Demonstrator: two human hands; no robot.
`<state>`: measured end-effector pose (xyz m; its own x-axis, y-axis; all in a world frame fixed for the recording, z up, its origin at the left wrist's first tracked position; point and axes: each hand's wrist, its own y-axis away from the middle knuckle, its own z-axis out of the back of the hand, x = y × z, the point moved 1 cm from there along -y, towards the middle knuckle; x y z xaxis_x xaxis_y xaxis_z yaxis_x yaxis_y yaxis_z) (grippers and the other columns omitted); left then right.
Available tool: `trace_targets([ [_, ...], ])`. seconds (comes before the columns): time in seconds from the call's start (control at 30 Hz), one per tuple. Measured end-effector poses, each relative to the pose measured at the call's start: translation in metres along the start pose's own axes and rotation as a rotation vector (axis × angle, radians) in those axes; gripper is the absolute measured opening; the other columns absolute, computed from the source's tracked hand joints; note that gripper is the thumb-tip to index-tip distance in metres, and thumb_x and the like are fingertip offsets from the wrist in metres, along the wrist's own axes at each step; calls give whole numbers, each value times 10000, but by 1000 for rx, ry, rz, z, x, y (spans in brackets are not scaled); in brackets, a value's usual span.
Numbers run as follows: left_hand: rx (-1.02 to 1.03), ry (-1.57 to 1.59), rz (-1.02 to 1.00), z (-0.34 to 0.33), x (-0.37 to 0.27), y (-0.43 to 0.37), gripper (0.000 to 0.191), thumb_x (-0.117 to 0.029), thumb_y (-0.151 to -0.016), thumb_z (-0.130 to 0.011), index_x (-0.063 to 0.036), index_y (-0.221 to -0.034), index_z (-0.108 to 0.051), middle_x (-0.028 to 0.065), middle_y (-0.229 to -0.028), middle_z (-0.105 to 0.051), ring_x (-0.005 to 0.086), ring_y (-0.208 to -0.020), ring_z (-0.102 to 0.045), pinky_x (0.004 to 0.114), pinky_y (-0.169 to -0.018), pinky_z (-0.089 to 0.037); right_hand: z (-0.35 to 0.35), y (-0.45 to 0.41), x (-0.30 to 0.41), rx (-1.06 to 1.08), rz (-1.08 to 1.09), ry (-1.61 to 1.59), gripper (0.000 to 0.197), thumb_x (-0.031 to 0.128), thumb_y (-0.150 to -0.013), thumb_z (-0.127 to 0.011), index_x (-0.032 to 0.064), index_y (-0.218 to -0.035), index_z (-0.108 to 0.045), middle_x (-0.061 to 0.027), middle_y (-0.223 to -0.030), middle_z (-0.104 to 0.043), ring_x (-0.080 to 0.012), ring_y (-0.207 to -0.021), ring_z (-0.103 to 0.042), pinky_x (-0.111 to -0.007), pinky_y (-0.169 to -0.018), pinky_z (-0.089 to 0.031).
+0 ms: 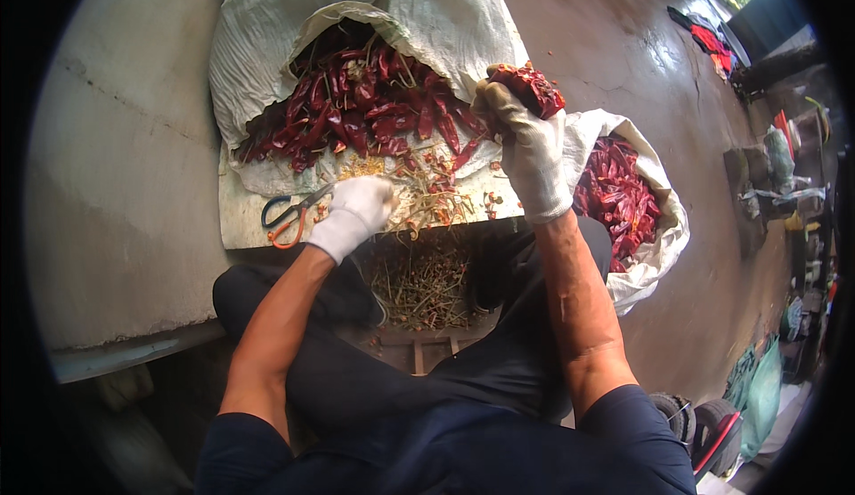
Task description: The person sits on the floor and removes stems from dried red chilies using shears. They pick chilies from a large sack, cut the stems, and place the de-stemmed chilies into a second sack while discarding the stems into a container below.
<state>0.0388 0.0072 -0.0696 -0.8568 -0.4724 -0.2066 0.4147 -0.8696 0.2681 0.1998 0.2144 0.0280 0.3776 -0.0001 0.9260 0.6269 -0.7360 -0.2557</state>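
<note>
My right hand (528,141), in a white knit glove, is raised and closed around a bunch of dried red chilies (531,89) with cut ends showing. Low over the board (250,211) is my left hand (357,207), gloved too and slightly blurred, with its fingers curled; whether it holds anything is hidden. Scissors (286,217) with one dark blue and one orange handle lie just left of it, blades towards the glove. Beyond, a large white woven sack (267,47) spills dried red chilies (361,107) onto the board, where cut stems (434,204) and yellow seeds (361,166) are scattered.
An open white sack (674,228) of dried chilies (618,201) stands right of my knee. Below the board's edge, between my legs, lies a heap of stems (424,281). A concrete ledge (127,194) is at left; wheels (715,428) and a green bag (761,395) are at lower right.
</note>
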Motion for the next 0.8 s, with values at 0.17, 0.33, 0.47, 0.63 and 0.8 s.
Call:
trace_targets([
  [0.17, -476, 148, -244, -10, -5, -56, 248, -81, -924, -685, -144, -1159, -737, 116, -1234, -721, 362, -992, -727, 451, -831, -592, 8, 2, 12, 93, 364, 529, 165, 95, -1031, -681, -51, -1086, -735, -49, -863, -729, -114, -757, -649, -284, -685, -517],
  [0.33, -304, -29, -173, -23, -1, -71, 196, -91, -886, -683, -133, -1069, -740, 130, -1221, -697, 375, -973, -724, 484, -821, -584, 16, 5, 23, 83, 157, 437, 177, 120, -1024, -698, -53, -1046, -732, -24, -845, -706, -99, -753, -612, -287, -701, -502],
  [0.47, -355, 87, -102, -18, 4, -64, 146, -137, -872, -737, -114, -1016, -743, 122, -1156, -701, 346, -947, -729, 454, -825, -582, 17, 7, 26, 3, 17, 220, 165, 124, -997, -730, -41, -986, -746, -12, -829, -720, -89, -765, -626, -288, -724, -522],
  [0.63, -347, 849, 120, 18, -5, -49, 148, -48, -932, -757, 53, -1033, -716, 96, -883, -746, 172, -707, -726, 306, -615, -555, 10, 7, 11, -6, -104, 79, 136, 113, -953, -784, -21, -956, -760, -4, -829, -720, -77, -754, -627, -289, -713, -533],
  [0.8, -483, 1361, 130, 58, -40, -17, 167, -102, -1004, -722, 12, -1114, -669, 36, -802, -724, 54, -578, -642, 197, -491, -486, -17, 15, -15, -19, -171, 26, 172, 66, -921, -807, -13, -1067, -761, -16, -909, -751, -82, -808, -644, -267, -753, -537],
])
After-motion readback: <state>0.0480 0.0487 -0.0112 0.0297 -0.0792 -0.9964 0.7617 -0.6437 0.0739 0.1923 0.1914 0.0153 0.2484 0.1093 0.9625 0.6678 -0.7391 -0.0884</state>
